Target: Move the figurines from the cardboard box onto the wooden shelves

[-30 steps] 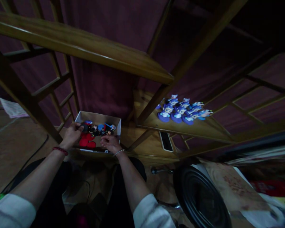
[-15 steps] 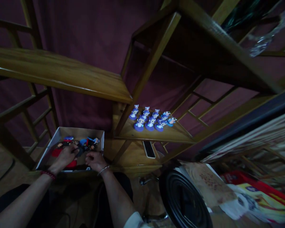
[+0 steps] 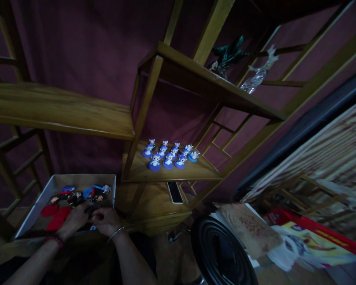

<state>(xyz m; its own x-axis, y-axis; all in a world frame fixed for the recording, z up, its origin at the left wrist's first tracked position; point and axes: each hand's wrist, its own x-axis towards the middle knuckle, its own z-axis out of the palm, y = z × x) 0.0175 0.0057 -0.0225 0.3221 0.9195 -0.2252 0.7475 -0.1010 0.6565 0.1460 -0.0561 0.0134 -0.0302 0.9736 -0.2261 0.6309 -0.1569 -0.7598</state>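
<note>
Since the earlier frame the left hand (image 3: 75, 219) has shifted across the box toward its right side, and the two hands have drawn close together, while the camera's view has turned so that more of the upper shelves shows. The largest thing is the wooden shelf unit (image 3: 59, 113), with open lattice sides, against a dark reddish-purple backing (image 3: 91, 59). At the lower right is a round black ridged object (image 3: 219, 253), and beyond it lie a red-and-yellow package (image 3: 317, 237) and a brown sheet with red markings (image 3: 249, 227). The open box (image 3: 34, 209) is at the lower left, with pale walls; in it lie red pieces (image 3: 59, 217) beside the left hand and, behind the hands, a cluster of small figures (image 3: 77, 196) in black, blue and red. Both hands are over the box's near right part: the left hand's grip is drawn in on a small dark piece (image 3: 90, 209), and the right hand (image 3: 106, 221) has its fingers curled just beside it; whether they also touch the piece cannot be told. A clear ornament (image 3: 258, 77) and a dark green one stand on the upper shelf. Purple-and-white figures (image 3: 169, 158) stand grouped on the middle shelf, and a phone (image 3: 175, 192) with a dark screen lies on the board below them.
</note>
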